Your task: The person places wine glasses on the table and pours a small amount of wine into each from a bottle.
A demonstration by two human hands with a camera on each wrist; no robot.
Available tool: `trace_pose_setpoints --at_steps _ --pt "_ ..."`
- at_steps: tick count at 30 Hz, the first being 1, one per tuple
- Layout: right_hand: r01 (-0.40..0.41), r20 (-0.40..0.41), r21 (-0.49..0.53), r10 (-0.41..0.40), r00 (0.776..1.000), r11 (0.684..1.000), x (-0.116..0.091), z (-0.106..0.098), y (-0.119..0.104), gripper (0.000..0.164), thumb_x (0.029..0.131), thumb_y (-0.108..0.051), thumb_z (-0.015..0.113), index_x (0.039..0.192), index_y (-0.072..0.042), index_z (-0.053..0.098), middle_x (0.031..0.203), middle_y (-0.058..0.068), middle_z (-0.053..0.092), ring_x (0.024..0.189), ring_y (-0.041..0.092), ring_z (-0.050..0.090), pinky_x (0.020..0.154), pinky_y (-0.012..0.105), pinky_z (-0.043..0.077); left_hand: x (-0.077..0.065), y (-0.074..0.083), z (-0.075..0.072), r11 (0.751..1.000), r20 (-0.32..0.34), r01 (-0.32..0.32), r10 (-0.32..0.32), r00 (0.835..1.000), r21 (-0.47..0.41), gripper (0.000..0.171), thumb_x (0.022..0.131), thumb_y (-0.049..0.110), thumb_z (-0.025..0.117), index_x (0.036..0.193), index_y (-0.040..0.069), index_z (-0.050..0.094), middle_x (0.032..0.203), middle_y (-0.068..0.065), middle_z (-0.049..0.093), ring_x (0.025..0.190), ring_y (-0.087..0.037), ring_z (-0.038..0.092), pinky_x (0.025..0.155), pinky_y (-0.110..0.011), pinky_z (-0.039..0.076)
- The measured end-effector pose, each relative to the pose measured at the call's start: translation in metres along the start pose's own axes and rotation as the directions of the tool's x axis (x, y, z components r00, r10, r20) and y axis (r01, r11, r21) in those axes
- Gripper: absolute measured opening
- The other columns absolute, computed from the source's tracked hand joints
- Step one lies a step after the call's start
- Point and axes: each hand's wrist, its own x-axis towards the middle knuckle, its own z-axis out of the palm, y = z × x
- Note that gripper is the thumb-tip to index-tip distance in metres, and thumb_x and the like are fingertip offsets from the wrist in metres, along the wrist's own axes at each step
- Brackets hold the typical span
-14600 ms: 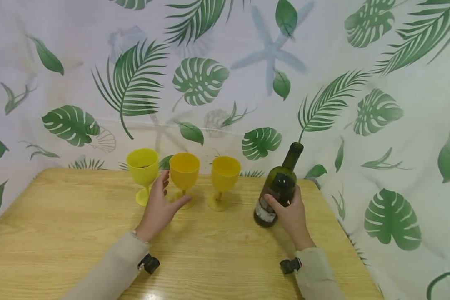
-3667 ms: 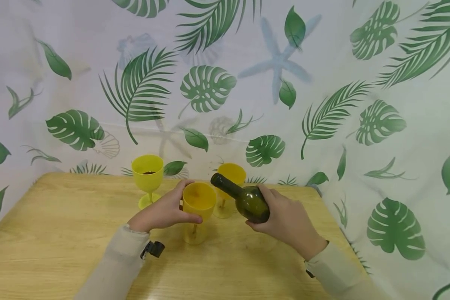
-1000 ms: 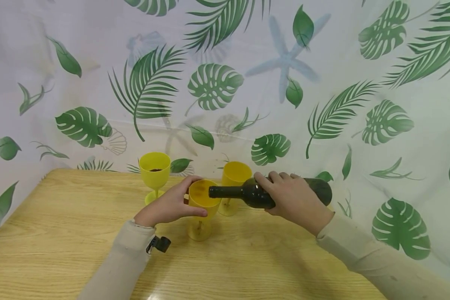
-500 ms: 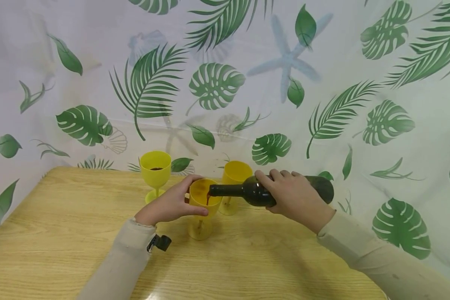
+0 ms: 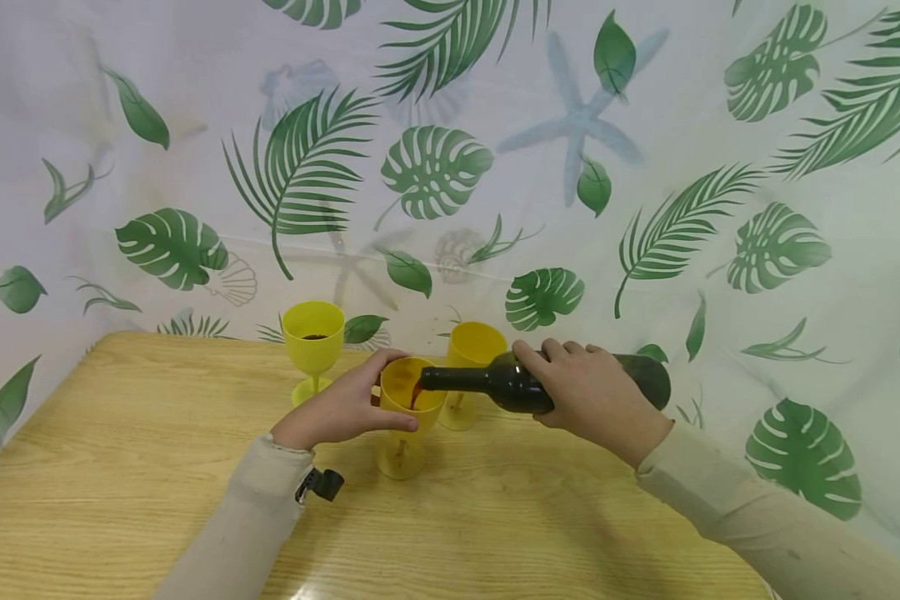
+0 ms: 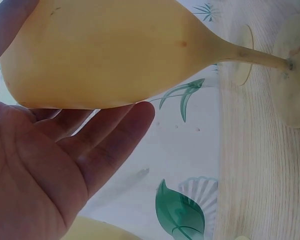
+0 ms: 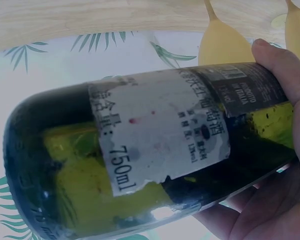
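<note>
Head view: red liquid (image 5: 416, 396) leaving wine bottle (image 5: 521, 383)

Right hand (image 5: 588, 396) grips bottle, mouth over front goblet (image 5: 428, 419); left hand (image 5: 345, 408) holds that bowl. Left goblet (image 5: 313, 356): dark liquid (image 5: 315, 337); rear goblet (image 5: 474, 343) part-hidden.
Left wrist: bowl cropped by frame.
Right wrist: bottle neck cut off.

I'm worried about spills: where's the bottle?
In the head view, right of centre: the right hand holds the bottle, its mouth over the goblet in the left hand.

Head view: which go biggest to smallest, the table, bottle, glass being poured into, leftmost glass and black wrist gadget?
1. table
2. bottle
3. glass being poured into and leftmost glass: too alike to rank; the first looks nearer the camera
4. black wrist gadget
</note>
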Motion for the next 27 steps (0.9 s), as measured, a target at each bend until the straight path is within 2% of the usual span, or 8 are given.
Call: trace_pose_setpoints --at_steps 14,27 --pt "-0.018 0.018 0.009 0.017 1.0 1.0 -0.0019 0.0052 0.002 0.078 0.07 -0.038 0.097 0.128 -0.016 0.049 0.098 0.011 0.063 0.082 0.029 0.066 0.069 0.046 0.06 -0.0007 0.0013 0.0007 0.999 -0.012 0.003 -0.002 1.0 0.033 0.093 0.082 0.047 0.087 0.155 0.021 0.036 0.152 -0.003 0.049 0.137 -0.026 0.05 0.108 -0.051 0.049" --pt "-0.025 0.025 0.006 0.024 0.999 1.0 -0.0019 0.0068 0.0025 0.079 0.069 -0.039 0.097 0.127 -0.015 0.049 0.096 0.011 0.062 0.08 0.029 0.065 0.067 0.045 0.06 -0.0003 0.0002 0.0011 0.999 -0.012 0.002 -0.002 1.0 0.035 0.093 0.083 0.044 0.087 0.156 0.021 0.035 0.151 -0.002 0.049 0.136 -0.025 0.05 0.107 -0.05 0.05"
